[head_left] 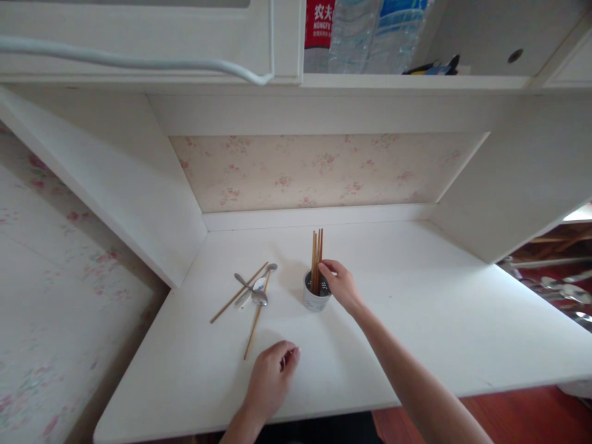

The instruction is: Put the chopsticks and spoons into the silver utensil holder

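Several wooden chopsticks [315,259] stand upright in a pale cup-shaped holder [316,303] with small holes. My right hand [340,283] reaches in from the right, thumb and fingertips pinched at a chopstick just above the rim. How many it grips I cannot tell. My left hand [272,379] rests near the front of the table, its fingers curled in with nothing visible in them. Left of the holder lies a loose pile: a metal spoon [259,298] on top, another spoon [272,267], a white-and-blue spoon [259,284] and two chopsticks [231,302], [253,330].
The white tabletop [407,314] runs to a low back ledge under flowered wallpaper [305,172]. Overhead, a shelf [416,81] holds clear water bottles [374,37], and a white cable [139,61] hangs at upper left. Side panels [124,185] close in the desk.
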### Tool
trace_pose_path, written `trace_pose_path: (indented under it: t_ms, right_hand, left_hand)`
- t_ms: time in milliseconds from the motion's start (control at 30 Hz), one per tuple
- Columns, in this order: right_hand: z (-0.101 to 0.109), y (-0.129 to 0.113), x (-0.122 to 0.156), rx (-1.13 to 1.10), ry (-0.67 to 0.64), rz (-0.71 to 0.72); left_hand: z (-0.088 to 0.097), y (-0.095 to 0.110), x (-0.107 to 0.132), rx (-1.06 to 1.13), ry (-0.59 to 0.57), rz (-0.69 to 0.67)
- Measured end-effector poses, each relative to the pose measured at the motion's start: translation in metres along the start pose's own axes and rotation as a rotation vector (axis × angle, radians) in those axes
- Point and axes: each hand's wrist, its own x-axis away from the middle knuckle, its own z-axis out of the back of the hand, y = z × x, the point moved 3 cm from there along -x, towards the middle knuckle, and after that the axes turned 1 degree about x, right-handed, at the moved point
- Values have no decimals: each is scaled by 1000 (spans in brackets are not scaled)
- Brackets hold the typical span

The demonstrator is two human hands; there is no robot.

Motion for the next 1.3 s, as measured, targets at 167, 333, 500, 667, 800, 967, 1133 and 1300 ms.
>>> trace_pose_path:
  t_ms: [167,333,500,667,800,967,1133,1300]
  right_hand:
    - [9,9,11,-109,18,-59]
    - [12,43,31,-275,57,-161]
    - [13,75,56,-255,62,-250]
    - [14,82,67,-236,69,-235]
    - [13,82,68,-215,83,-218]
    - [16,80,69,-244,114,-206]
    - [18,76,71,-261,121,-184]
    - [19,76,71,-271,138,-178]
  left_hand:
    - [42,-13,-22,-303,200,33]
    - [54,-35,-35,-687,215,122]
    - [40,-38,-37,-746,144,166]
    - [24,-26,-34,-617,84,172]
    - [18,-19,-35,-430,58,198]
    - [34,4,-53,74,67,143]
    - [62,50,-92,486,208,-2]
    - [70,86,-134,687,192,-92]
